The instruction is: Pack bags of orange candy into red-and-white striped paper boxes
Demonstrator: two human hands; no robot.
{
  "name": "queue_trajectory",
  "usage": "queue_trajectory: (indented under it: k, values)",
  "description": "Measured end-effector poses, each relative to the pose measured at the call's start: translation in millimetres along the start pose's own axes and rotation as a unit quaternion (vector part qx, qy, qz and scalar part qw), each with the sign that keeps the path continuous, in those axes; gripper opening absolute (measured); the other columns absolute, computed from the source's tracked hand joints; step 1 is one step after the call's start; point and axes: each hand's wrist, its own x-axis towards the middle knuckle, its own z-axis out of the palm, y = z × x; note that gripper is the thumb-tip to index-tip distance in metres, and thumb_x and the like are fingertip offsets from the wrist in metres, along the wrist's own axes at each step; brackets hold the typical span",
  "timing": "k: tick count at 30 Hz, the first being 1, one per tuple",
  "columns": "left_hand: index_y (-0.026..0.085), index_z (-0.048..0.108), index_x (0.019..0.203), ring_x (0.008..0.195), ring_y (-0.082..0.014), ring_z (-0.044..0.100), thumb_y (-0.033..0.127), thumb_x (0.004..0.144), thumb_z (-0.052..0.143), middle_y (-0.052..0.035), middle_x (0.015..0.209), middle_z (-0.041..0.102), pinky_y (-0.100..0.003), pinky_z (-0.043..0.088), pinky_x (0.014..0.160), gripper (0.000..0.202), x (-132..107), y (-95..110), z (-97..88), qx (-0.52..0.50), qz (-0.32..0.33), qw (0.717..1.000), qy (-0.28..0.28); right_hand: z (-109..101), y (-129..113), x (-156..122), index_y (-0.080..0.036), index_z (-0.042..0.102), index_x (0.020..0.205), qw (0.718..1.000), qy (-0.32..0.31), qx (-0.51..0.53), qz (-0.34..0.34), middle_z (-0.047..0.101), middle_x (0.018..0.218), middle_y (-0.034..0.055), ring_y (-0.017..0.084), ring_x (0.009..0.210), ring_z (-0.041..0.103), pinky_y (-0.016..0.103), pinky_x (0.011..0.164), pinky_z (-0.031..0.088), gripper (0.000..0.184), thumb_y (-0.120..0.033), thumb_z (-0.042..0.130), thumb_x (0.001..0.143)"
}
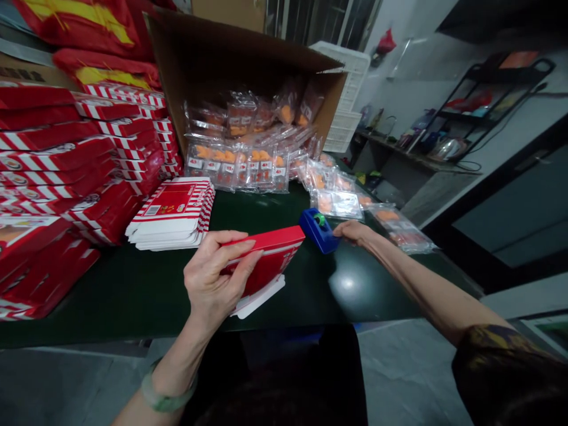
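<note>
My left hand (217, 275) is closed around a red carton (268, 260) with white flaps, held just above the dark green table (133, 290). The carton's far end points at a blue tape dispenser (318, 229) standing on the table. My right hand (355, 232) reaches out to the dispenser's right side, fingers pinched at it; what they pinch is too small to make out.
A pile of flat red-and-white cartons (173, 213) lies left of centre, with taller stacks of filled cartons (66, 160) along the left. A big open cardboard box (248, 77) on its side spills clear packets of orange pieces (239, 163) across the table's back and right.
</note>
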Motion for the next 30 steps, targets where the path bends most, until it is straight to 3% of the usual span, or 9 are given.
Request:
queue_trajectory:
  k: [4,8,13,16,20,26,30]
  values:
    - [0.021,0.068,0.086,0.077,-0.0135,0.063,0.009,0.068,0.073,-0.0018,0.089,0.065,-0.028,0.055,0.068,0.022,-1.0,-0.8,0.9,-0.005,0.004,1.000,0.002,9.0,5.4,-2.2,-0.013,0.056,0.112,0.994,-0.007,0.110,0.021,0.059,0.107,0.0070,0.016,0.089,0.060,0.035,0.075,0.053,0.029,-0.031,0.054,0.089]
    - [0.019,0.068,0.086,0.079,-0.0132,0.063,0.008,0.068,0.073,-0.0023,0.091,0.065,-0.028,0.055,0.069,0.022,-2.3,-1.8,1.4,-0.002,-0.002,1.000,0.000,26.4,22.5,-12.3,-0.013,0.056,0.108,0.966,0.034,0.253,-0.048,0.060,0.101,0.0053,0.013,0.083,0.060,0.031,0.070,0.053,0.025,-0.029,0.053,0.090]
    - [0.018,0.067,0.086,0.079,-0.0125,0.063,0.008,0.069,0.072,-0.0020,0.090,0.064,-0.027,0.055,0.069,0.019,-1.7,-1.5,0.5,0.013,-0.006,1.000,0.000,50.2,52.9,-25.6,-0.016,0.056,0.085,0.921,0.079,0.364,-0.118,0.058,0.082,-0.0020,0.008,0.074,0.059,0.022,0.067,0.052,0.010,-0.025,0.055,0.088]
    - [0.018,0.067,0.085,0.079,-0.0127,0.064,0.009,0.070,0.071,-0.0022,0.090,0.065,-0.028,0.055,0.071,0.018,-1.1,-1.3,0.2,0.023,-0.011,1.000,-0.001,64.6,67.7,-24.7,-0.013,0.057,0.090,0.924,0.078,0.358,-0.107,0.059,0.083,0.0000,0.009,0.071,0.059,0.023,0.062,0.051,0.015,-0.028,0.055,0.088]
    - [0.017,0.067,0.085,0.080,-0.0129,0.064,0.009,0.069,0.072,-0.0026,0.090,0.066,-0.029,0.055,0.073,0.019,-1.0,-1.2,0.8,0.037,-0.010,0.999,0.003,75.8,73.0,-13.3,-0.013,0.057,0.107,0.953,0.056,0.292,-0.055,0.061,0.098,0.0049,0.013,0.079,0.060,0.029,0.067,0.053,0.026,-0.032,0.053,0.090]
    - [0.017,0.067,0.083,0.079,-0.0128,0.064,0.012,0.071,0.071,-0.0021,0.088,0.065,-0.029,0.055,0.071,0.014,-2.2,3.3,4.1,0.037,-0.012,0.999,0.009,69.5,64.0,-4.2,-0.014,0.055,0.114,0.979,0.063,0.190,-0.032,0.058,0.112,0.0076,0.018,0.094,0.059,0.037,0.079,0.052,0.031,-0.033,0.054,0.089]
    - [0.017,0.067,0.084,0.078,-0.0123,0.063,0.012,0.072,0.070,-0.0026,0.088,0.063,-0.027,0.054,0.068,0.013,-3.9,7.0,5.8,0.030,-0.019,0.999,0.020,63.9,55.5,-27.7,-0.015,0.058,0.105,0.982,0.076,0.162,-0.066,0.060,0.102,0.0051,0.014,0.086,0.060,0.030,0.073,0.052,0.024,-0.032,0.055,0.089]
